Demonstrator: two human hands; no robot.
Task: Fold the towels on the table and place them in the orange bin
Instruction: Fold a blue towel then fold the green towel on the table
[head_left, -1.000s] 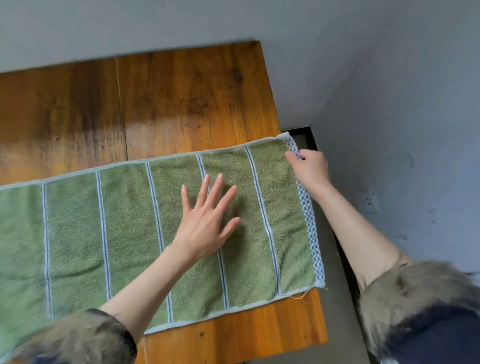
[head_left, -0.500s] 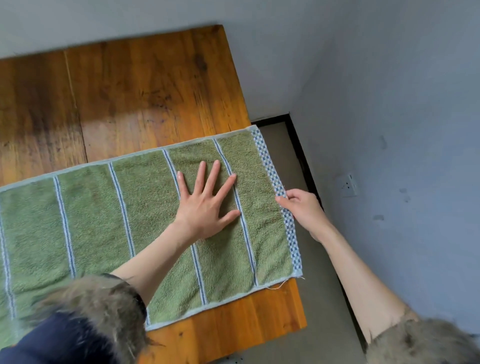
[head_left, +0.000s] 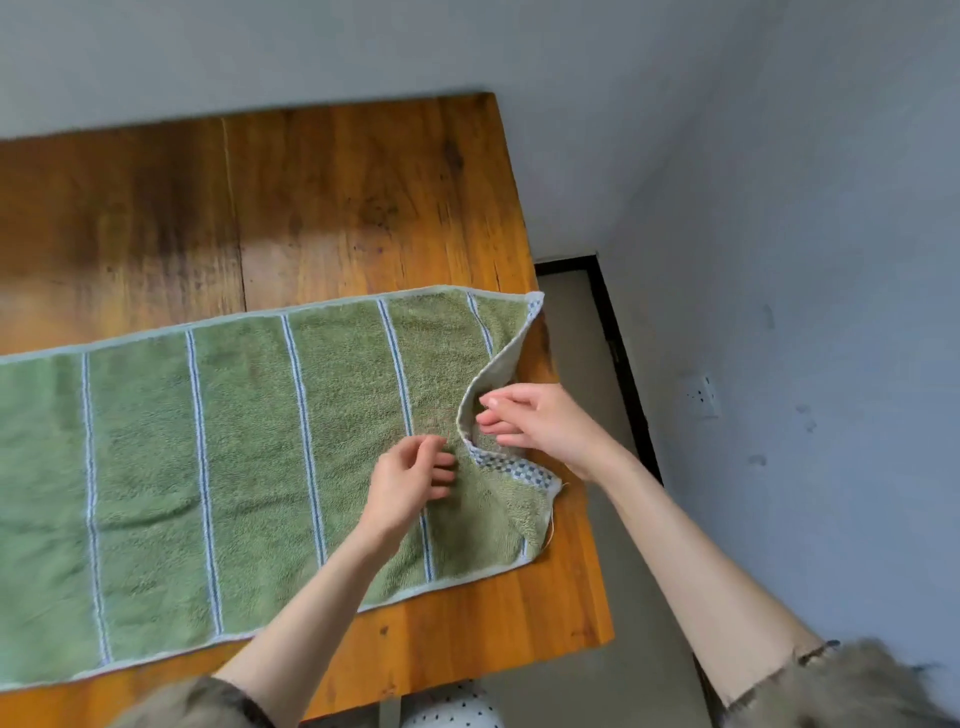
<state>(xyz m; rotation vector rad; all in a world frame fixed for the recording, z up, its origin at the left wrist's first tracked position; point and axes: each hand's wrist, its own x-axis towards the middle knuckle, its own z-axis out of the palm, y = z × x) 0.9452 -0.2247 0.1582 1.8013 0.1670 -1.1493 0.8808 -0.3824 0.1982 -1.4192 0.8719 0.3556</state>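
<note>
You are starting the first fold: your right hand (head_left: 540, 426) is pinching the green towel (head_left: 249, 457)'s checkered short edge, lifting it off the table (head_left: 332, 208). Just beside that pinch, your left hand (head_left: 410, 480) is hovering, fingers loosely curled, holding nothing. Next, probably carry the edge leftward.

Soft, even daylight fills my view, bright without being harsh. A pale sheen lies across the middle of the orange-brown wooden table (head_left: 363, 208), with a darker patch toward its far left corner. My hands throw only faint shadows. The wide lens bends the table's edges, and my furry sleeve (head_left: 852, 686) at the bottom right of the view smears into blur.
</note>
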